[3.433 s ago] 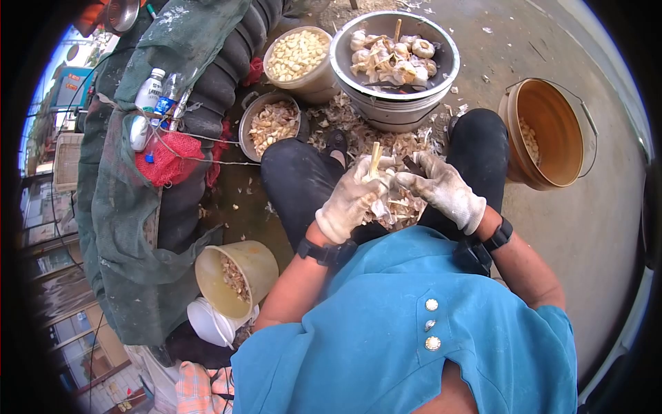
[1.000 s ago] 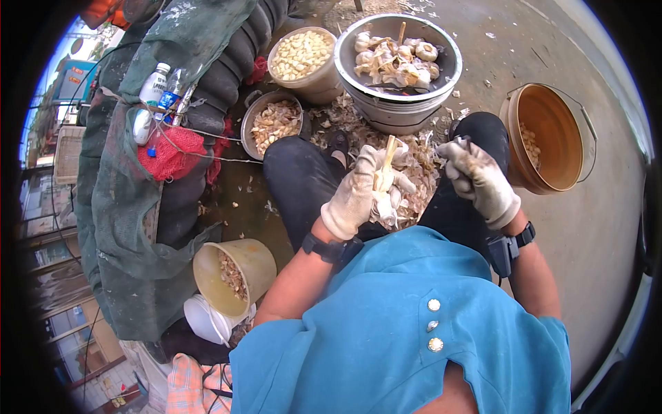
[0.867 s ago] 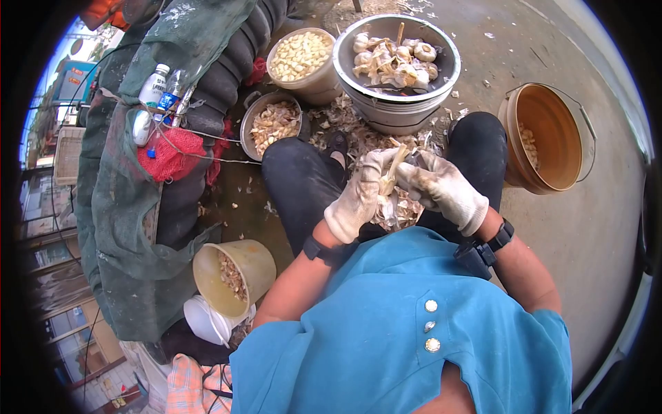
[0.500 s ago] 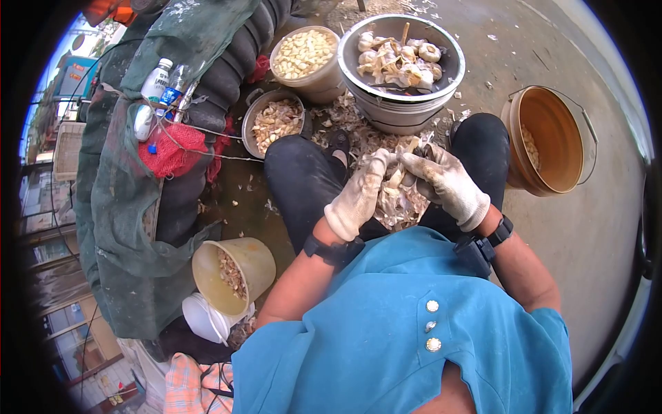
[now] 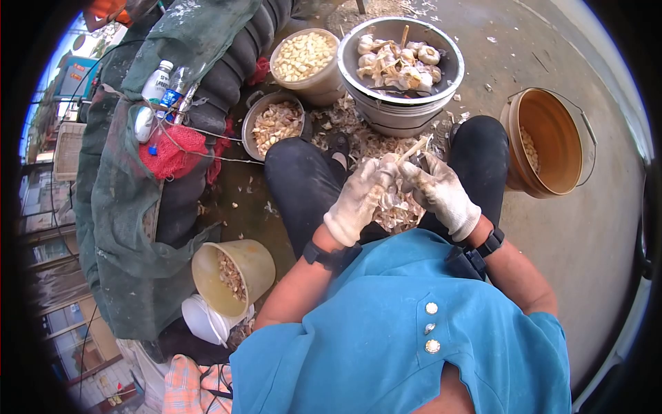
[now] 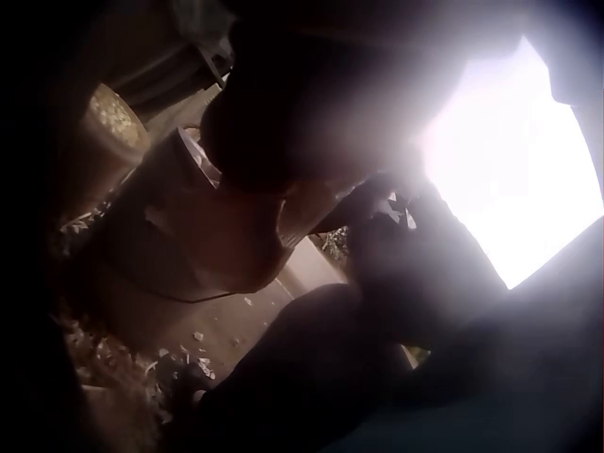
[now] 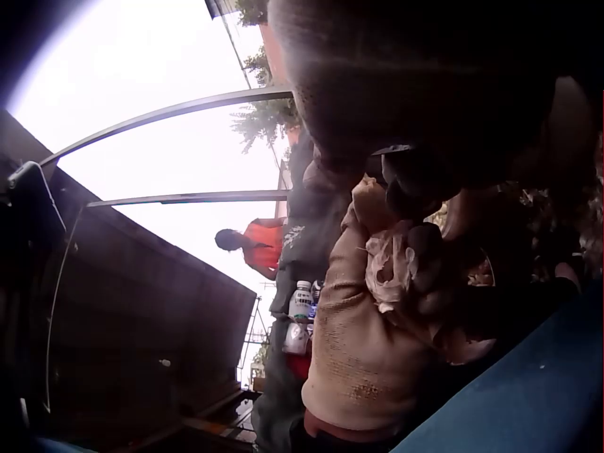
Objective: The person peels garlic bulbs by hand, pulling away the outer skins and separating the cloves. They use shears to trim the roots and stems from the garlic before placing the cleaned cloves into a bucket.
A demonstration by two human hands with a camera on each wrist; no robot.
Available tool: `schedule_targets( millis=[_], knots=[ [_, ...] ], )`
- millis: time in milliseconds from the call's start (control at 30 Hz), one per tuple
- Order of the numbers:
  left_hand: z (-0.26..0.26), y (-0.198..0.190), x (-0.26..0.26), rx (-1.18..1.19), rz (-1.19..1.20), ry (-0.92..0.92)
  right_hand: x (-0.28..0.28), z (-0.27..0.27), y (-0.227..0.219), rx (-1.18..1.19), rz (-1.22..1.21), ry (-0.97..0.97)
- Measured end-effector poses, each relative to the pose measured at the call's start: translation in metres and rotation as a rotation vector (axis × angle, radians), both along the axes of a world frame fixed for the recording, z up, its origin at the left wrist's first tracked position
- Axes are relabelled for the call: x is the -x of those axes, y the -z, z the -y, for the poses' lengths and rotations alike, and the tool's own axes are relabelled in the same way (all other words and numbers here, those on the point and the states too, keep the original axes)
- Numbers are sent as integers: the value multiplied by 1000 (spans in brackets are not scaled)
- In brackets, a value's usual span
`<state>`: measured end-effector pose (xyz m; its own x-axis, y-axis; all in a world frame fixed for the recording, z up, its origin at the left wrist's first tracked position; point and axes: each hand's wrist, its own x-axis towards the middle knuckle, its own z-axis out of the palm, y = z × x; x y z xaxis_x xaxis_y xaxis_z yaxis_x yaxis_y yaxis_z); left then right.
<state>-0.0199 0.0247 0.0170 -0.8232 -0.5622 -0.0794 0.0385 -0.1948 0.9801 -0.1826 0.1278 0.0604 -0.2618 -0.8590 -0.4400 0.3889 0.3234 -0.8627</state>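
Note:
Both hands wear pale, soiled work gloves and meet between the knees. The left hand [image 5: 358,199] grips a garlic bulb [image 7: 387,269] with papery skin; its stalk [image 5: 415,147] slants up to the right in the head view. Close against it, the right hand [image 5: 448,197] holds a small dark knife [image 7: 393,149], mostly covered by the fingers, with only a glint of metal showing in the right wrist view. Beneath the hands lies a heap of garlic skins [image 5: 398,214]. The left wrist view is dark and hides the fingers.
Ahead, a grey basin [image 5: 452,76] of garlic bulbs sits on a white bucket. A tub of peeled cloves [image 5: 303,55] and a pot of unpeeled cloves [image 5: 277,124] stand left of it. An orange-brown bucket [image 5: 562,148] is at right, a cream bucket [image 5: 258,265] at lower left.
One second ago the right hand was apart at the right; it came back against the bulb. The stalk, upright earlier, now leans right.

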Motion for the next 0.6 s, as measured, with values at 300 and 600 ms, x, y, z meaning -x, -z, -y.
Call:
schedule_targets(
  millis=[300, 600],
  knots=[
    [-2, 2, -1, 131, 128, 108, -7, 0, -2, -30, 186, -54],
    [-4, -16, -1, -354, -126, 2, 3, 2, 1, 25, 472, -49]
  ],
)
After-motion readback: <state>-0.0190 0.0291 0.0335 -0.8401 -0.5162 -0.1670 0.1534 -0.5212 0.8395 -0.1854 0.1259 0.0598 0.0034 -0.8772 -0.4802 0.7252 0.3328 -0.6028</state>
